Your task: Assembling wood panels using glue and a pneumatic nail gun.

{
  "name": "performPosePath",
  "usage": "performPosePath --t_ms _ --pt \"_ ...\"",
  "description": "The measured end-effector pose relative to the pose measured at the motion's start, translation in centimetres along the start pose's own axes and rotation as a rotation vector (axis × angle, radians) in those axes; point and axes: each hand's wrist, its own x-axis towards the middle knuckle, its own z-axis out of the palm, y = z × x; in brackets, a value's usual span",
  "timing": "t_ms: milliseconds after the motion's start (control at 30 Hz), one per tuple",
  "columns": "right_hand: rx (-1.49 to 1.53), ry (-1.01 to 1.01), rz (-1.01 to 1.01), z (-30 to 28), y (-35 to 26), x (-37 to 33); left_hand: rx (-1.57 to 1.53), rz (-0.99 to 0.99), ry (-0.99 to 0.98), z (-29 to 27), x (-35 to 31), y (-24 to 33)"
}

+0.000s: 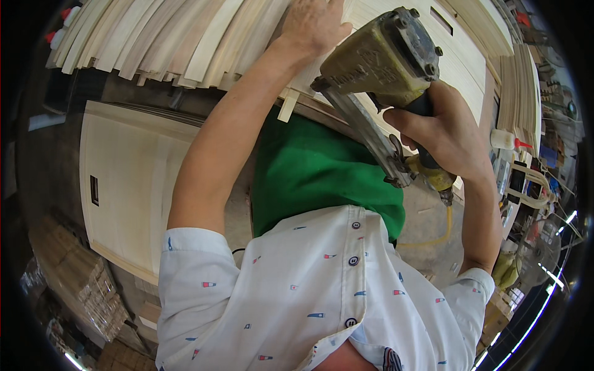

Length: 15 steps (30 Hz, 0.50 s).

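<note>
One nail gun (pixel 378 65), nose (pixel 319 84) pointing left, long axis rising rightward

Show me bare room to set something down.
Bare: the lower-left pale slotted wooden panel beside the left forearm, and the upper pale slotted wooden panel between the yellow metal nail gun and stacked pale wooden slats. Crowded: upper left, packed with long wooden strips.

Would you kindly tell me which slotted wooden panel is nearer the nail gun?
The upper panel, partly hidden by the nail gun; the left panel lies apart.
</note>
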Motion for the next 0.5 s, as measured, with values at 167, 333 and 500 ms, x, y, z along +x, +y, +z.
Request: performPosePath --t_ms 167,333,500 --pt "-0.019 -0.003 -0.083 0.6 -0.4 0.9 0.047 0.141 0.140 0.5 -0.2 -1.7" --pt "-0.106 -0.013 -0.129 0.7 -0.9 1.4 0.058 0.179 0.155 1.5 -1.1 -3.8" --pt "-0.183 0.021 -0.350 1.9 0.6 2.0 -0.007 0.145 0.083 0.3 -0.1 -2.1"
